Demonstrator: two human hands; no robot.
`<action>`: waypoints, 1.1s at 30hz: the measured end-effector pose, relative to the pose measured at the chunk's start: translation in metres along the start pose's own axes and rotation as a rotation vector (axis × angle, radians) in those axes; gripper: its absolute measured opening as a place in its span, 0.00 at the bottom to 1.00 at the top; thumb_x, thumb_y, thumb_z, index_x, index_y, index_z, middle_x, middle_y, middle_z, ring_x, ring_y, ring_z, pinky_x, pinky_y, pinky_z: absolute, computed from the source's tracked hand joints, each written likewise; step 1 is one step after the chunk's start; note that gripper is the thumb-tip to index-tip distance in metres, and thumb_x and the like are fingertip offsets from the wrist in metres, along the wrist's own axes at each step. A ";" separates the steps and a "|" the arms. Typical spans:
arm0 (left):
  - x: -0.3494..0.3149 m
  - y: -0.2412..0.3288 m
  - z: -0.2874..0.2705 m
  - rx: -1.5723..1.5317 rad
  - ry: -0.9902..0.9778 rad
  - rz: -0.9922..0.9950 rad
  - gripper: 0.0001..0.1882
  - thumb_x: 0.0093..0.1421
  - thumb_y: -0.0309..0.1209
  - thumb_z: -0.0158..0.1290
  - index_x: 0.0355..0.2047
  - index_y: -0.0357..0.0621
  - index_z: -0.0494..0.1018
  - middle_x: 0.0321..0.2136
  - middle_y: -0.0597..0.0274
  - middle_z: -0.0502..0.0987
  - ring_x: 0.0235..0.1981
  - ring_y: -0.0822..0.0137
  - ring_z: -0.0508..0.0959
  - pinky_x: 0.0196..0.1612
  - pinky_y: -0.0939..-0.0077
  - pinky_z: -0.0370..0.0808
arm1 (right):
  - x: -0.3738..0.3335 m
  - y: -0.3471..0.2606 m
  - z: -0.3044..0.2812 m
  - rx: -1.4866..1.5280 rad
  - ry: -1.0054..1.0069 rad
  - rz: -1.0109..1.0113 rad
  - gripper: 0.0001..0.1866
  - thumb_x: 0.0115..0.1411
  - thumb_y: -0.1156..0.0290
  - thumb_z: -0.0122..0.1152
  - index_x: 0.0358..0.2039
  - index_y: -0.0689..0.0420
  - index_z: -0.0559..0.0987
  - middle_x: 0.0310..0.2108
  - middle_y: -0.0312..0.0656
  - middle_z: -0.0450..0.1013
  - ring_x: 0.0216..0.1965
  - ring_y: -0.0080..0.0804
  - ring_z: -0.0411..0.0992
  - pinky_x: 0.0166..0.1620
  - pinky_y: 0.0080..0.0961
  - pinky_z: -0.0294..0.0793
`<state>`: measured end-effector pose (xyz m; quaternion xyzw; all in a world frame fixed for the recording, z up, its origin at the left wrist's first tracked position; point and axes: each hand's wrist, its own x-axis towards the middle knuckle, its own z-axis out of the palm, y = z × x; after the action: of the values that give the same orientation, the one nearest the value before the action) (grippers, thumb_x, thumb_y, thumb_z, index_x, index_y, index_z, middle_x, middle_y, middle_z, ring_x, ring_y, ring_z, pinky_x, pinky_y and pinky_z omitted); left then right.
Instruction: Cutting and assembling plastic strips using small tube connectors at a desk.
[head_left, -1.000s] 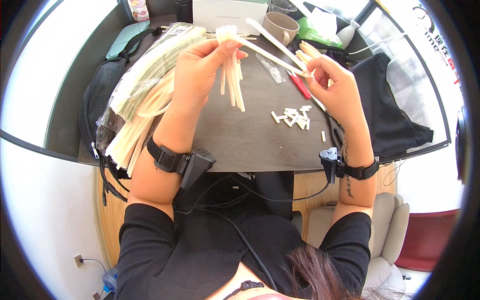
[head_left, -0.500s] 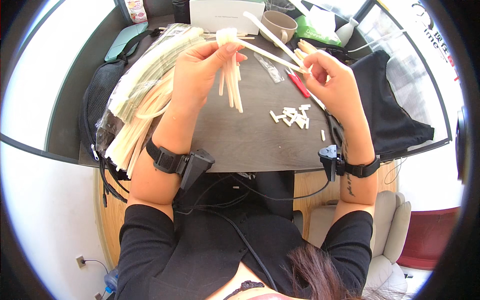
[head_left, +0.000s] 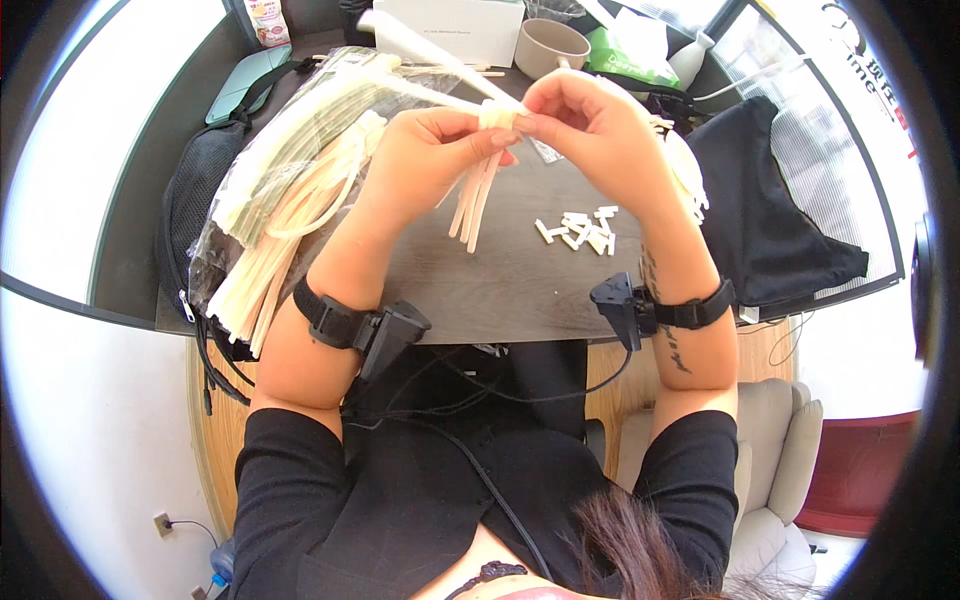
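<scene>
My left hand [head_left: 415,160] is closed around the top of a bunch of cream chenille stems [head_left: 474,205], whose ends hang below the fingers. A stem is wrapped around the top of this bunch. My right hand [head_left: 600,135] pinches at the wrapped top, with its fingertips touching the left fingers. From the hands a long pale stem [head_left: 425,48] sticks out to the upper left, slightly blurred. What exactly the right fingertips grip is partly hidden. On the table below lie several short white cut pieces [head_left: 590,232].
To the left, a clear plastic bag [head_left: 222,215] holds many cream stems, beside a black mesh bag [head_left: 190,210]. A white box [head_left: 450,35], a beige cup [head_left: 552,48] and a green packet [head_left: 632,58] stand at the back. Black cloth [head_left: 760,210] covers the right side.
My right hand has moved left to meet the left hand at the bunch. The long stem now points upper left. The red-handled tool is now hidden behind my right arm.
</scene>
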<state>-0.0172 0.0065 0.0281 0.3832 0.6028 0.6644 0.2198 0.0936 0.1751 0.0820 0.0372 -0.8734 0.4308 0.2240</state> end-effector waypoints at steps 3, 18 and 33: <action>0.001 -0.002 0.000 0.044 -0.002 0.015 0.12 0.59 0.33 0.59 0.37 0.36 0.80 0.28 0.62 0.81 0.29 0.76 0.79 0.34 0.83 0.74 | 0.009 -0.001 -0.001 -0.396 -0.018 -0.156 0.10 0.54 0.68 0.66 0.33 0.58 0.77 0.22 0.33 0.72 0.24 0.18 0.68 0.29 0.17 0.67; -0.003 -0.001 0.002 0.065 0.022 0.044 0.10 0.59 0.31 0.59 0.37 0.36 0.80 0.29 0.62 0.81 0.31 0.72 0.81 0.35 0.80 0.77 | 0.056 -0.028 0.009 -0.285 -0.310 -0.181 0.12 0.54 0.61 0.65 0.30 0.59 0.80 0.17 0.31 0.65 0.21 0.15 0.61 0.25 0.19 0.61; -0.003 0.005 0.003 0.013 0.099 0.020 0.12 0.59 0.35 0.60 0.33 0.37 0.81 0.24 0.66 0.82 0.26 0.82 0.76 0.30 0.86 0.72 | 0.057 -0.027 0.015 -0.037 -0.128 -0.192 0.09 0.54 0.67 0.67 0.30 0.59 0.80 0.21 0.32 0.72 0.24 0.15 0.67 0.29 0.16 0.68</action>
<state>-0.0124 0.0052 0.0322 0.3575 0.6134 0.6807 0.1805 0.0444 0.1533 0.1180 0.1441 -0.8861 0.3880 0.2088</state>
